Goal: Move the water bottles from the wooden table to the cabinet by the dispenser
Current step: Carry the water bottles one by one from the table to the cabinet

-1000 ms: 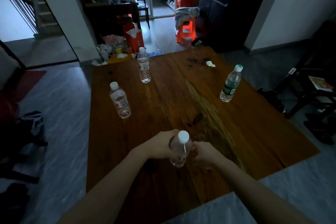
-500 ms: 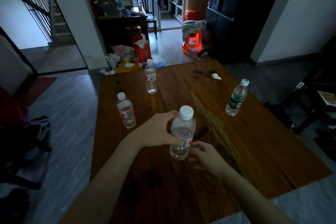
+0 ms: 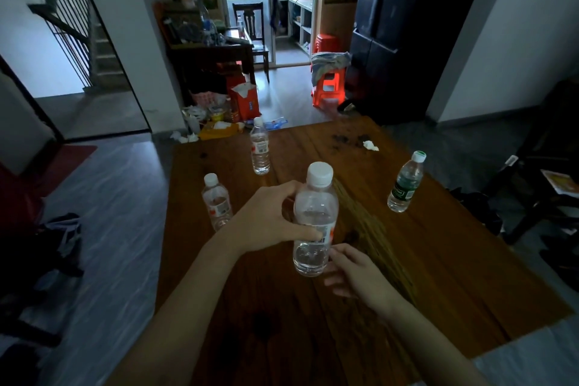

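My left hand (image 3: 269, 219) grips a clear water bottle (image 3: 315, 222) with a white cap, held upright above the wooden table (image 3: 438, 260). Just below and right of the bottle's base is my right hand (image 3: 357, 273), fingers loosely curled and holding nothing. Three more bottles stand on the table: a red-labelled one (image 3: 216, 205) at the left, a taller red-labelled one (image 3: 260, 147) at the far middle, and a green-labelled one (image 3: 405, 185) at the right.
A crumpled white scrap (image 3: 370, 145) and dark specks lie at the table's far end. Beyond the table are floor clutter with a red box (image 3: 246, 100), an orange stool (image 3: 329, 84), a dark tall cabinet (image 3: 394, 25), and a dark chair (image 3: 545, 172) at the right.
The left hand has lifted the bottle off the table and higher toward the camera. The right hand has come off the bottle and dropped below it. The view has tilted up.
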`<state>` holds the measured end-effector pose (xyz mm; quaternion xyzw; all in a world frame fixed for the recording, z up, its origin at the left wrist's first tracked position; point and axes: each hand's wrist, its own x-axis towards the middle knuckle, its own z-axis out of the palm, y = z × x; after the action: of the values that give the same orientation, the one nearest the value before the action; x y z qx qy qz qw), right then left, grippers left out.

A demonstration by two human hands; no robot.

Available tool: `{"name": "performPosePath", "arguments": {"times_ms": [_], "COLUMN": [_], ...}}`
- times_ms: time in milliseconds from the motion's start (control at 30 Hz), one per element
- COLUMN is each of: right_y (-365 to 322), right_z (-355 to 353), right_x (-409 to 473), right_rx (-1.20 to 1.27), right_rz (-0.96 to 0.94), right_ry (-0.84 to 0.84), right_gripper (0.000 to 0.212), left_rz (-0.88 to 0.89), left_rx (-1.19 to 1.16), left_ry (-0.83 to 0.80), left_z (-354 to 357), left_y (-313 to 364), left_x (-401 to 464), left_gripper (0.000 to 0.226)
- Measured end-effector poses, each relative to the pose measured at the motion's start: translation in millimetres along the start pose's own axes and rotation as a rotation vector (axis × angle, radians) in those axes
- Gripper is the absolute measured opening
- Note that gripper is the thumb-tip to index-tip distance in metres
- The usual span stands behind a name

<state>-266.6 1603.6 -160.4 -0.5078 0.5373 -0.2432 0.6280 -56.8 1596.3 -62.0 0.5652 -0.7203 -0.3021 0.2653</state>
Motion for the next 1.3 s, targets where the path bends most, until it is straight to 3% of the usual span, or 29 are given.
{"name": "performPosePath", "arguments": {"times_ms": [433,633,800,1300], "right_y": [-47,-68,-75,-93], "right_z": [27,51,69,87], "right_x": [1,4,6,4], "right_rx": [0.015,0.009,0.024,-0.024], "right_rz": [-0.145,-0.195,-0.202,-0.212], "right_ry": [-0.070,-0.129,-0.167,-0.248], "right_gripper": [0.027,0.026,0.025,0.026], "left_rz": [0.103,0.091,0.088,-0.005], "left_rx": [-0.062,-0.050,-0.048,-0.030], "left_ry": [0.212,0.323,0.346,0.451], "left_z": [-43,-69,-82,-98], "left_y": [11,11,11,6], "left_x": [-25,-43,-51,-74], "left_gripper": [0.073,0.057,0.044,0.053]}}
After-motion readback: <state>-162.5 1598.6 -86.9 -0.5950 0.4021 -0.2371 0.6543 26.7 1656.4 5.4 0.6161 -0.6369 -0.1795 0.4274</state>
